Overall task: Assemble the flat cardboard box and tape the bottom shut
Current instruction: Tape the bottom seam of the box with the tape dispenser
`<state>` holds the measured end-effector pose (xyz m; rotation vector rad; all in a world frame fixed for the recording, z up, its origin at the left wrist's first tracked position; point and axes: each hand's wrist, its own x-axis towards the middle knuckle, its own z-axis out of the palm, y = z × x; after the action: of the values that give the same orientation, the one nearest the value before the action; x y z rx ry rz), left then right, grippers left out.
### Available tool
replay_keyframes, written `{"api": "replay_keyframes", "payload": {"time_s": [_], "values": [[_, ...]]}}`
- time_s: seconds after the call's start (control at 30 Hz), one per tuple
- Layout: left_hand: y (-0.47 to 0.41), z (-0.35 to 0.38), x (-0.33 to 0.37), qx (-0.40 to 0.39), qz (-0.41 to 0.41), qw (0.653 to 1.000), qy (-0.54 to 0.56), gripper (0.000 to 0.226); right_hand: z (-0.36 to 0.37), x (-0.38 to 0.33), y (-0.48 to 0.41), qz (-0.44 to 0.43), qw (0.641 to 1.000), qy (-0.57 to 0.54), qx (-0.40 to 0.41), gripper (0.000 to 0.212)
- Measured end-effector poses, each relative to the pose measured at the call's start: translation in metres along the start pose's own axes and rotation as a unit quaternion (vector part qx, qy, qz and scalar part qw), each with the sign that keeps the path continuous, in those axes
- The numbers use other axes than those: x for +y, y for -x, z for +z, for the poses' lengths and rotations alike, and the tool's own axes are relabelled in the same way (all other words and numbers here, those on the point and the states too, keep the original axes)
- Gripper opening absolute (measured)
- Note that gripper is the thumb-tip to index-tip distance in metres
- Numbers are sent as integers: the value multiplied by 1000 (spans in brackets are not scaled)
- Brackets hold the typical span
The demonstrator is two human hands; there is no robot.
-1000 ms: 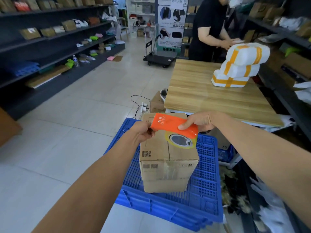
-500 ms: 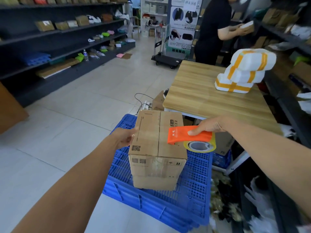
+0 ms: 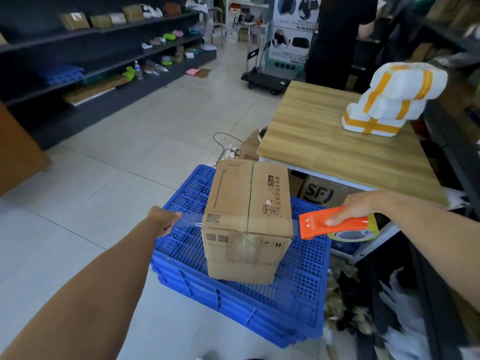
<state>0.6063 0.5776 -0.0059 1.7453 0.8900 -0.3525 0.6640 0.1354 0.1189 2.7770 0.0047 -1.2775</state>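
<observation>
The cardboard box (image 3: 248, 219) stands closed on a stack of blue plastic crates (image 3: 241, 297), beside the wooden bench (image 3: 337, 141). The person's left hand (image 3: 164, 220) pinches the free end of a clear tape strip (image 3: 189, 221) at the box's left edge. The right hand (image 3: 355, 210) has its fingers (image 3: 335, 220) clenched around the orange tape dispenser (image 3: 335, 226), just right of the box.
</observation>
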Motion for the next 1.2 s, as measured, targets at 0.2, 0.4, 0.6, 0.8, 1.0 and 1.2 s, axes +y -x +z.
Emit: {"api": "replay_keyframes", "payload": {"time_s": [0.2, 0.4, 0.6, 0.8, 1.0, 1.2], "values": [[-8, 7, 3, -20, 2, 1000, -19, 20, 10, 0, -5, 30, 999, -8, -37, 92], [-18, 9, -1, -24, -14, 1000, -14, 24, 16, -2, -14, 45, 998, -23, -36, 74], [-26, 16, -12, -30, -23, 999, -32, 27, 21, -6, -27, 51, 998, -23, -23, 81], [-38, 23, -17, -21, -18, 999, -32, 20, 26, -8, -34, 48, 998, -35, -5, 74], [-41, 40, -22, 18, -5, 999, -50, 36, 27, -11, -43, 47, 998, -31, -11, 75], [-41, 58, -28, -7, -41, 995, -88, 34, 29, -14, -48, 37, 999, -28, -11, 68]]}}
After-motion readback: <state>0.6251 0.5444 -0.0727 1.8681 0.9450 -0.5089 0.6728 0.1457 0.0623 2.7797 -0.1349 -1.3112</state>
